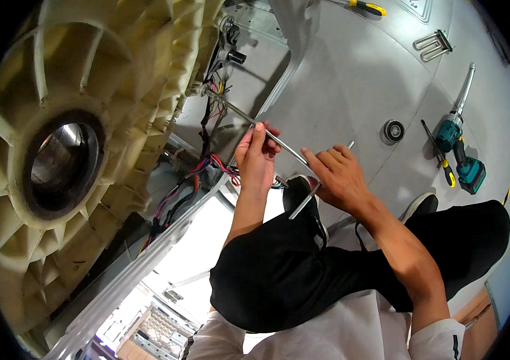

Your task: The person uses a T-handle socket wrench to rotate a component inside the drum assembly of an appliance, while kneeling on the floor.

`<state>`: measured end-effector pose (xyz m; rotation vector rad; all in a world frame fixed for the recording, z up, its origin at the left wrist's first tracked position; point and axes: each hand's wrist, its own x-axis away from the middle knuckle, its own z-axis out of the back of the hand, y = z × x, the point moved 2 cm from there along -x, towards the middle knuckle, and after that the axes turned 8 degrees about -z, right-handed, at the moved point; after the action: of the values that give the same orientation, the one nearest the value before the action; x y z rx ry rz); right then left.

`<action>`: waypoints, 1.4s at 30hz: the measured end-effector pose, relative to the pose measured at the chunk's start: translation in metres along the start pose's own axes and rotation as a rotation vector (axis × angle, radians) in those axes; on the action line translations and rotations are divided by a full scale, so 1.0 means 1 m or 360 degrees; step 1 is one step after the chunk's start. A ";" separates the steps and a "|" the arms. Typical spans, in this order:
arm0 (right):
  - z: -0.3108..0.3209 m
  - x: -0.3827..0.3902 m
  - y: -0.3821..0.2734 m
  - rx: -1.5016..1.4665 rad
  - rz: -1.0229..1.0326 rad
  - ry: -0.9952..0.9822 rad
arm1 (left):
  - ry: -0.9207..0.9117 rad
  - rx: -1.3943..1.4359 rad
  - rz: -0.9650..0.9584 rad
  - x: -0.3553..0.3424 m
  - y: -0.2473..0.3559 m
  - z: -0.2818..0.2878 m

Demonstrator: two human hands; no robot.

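My left hand (256,155) is closed loosely round the middle of the shaft of a long metal T-handle socket wrench (240,112), pinching it between thumb and fingers. My right hand (340,178) wraps the wrench's crossbar where it joins the shaft; its index finger lies along the shaft. The wrench slants up to the left, its far end at the edge of a large cream ribbed plastic tub (111,69). Whether the socket sits on a bolt there, I cannot make out. A round dark-rimmed opening (96,150) shows in the tub's centre.
Coloured wires (160,210) hang below the tub, beside the grey cabinet edge (192,207). On the floor to the right lie a bearing (393,131), a teal cordless power tool (449,133), a yellow-black screwdriver (449,171) and a heating element (434,45). Another yellow-black handled tool (370,8) lies farther off.
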<state>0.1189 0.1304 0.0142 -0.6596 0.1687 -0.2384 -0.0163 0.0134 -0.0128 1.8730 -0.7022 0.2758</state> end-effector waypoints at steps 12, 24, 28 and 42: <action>-0.021 -0.015 0.008 0.0030 0.0198 0.0282 | -0.0008 0.0111 0.0150 -0.004 0.000 0.005; -0.041 -0.009 0.006 -0.0533 -0.0160 0.0179 | -0.0273 0.0111 0.0166 -0.002 -0.002 0.009; -0.039 -0.011 0.004 -0.0834 -0.0409 0.0094 | -0.0267 0.0134 0.0136 -0.002 -0.002 0.006; -0.043 -0.008 0.001 -0.1356 -0.0821 0.0004 | -0.0181 0.0108 0.0079 -0.004 -0.002 0.003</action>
<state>0.1012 0.1080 -0.0187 -1.5517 0.0935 -0.6799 -0.0186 0.0127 -0.0169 1.9493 -0.8265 0.2290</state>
